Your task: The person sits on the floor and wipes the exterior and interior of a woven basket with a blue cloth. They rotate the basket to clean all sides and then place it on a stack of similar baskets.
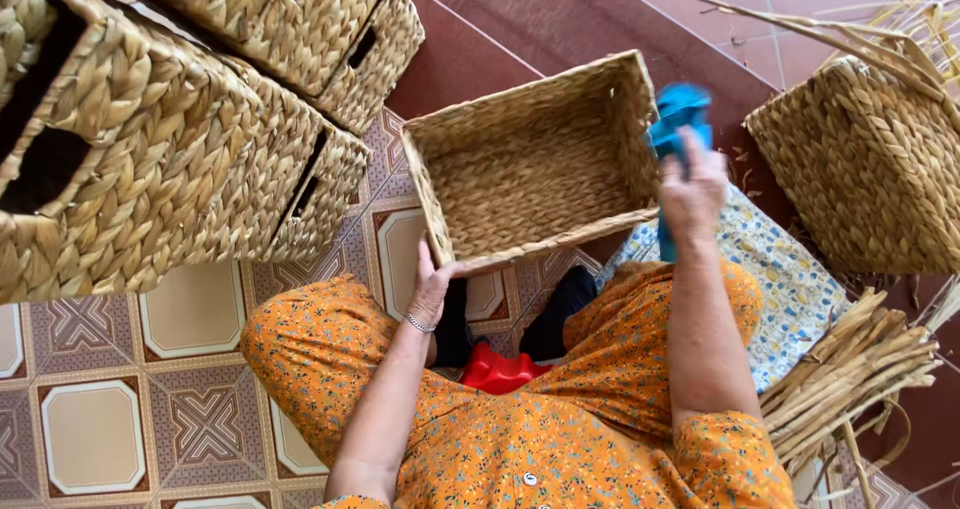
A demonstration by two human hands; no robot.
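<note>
An open rectangular woven straw basket (540,159) rests tilted against my knees, its inside facing me. My left hand (432,279) grips its near-left rim from below. My right hand (692,191) is raised at the basket's right wall and holds a blue tool (676,119) with a long blue handle running down past my wrist. The tool's head sits just beyond the right rim. I wear orange flowered clothes and a bracelet on the left wrist.
Several finished woven baskets (160,119) are stacked at the left. Another basket (870,169) with loose ends stands at the right, above a bundle of straw stalks (850,374). A patterned cloth (785,279) lies under my right arm. A red object (495,369) sits between my legs.
</note>
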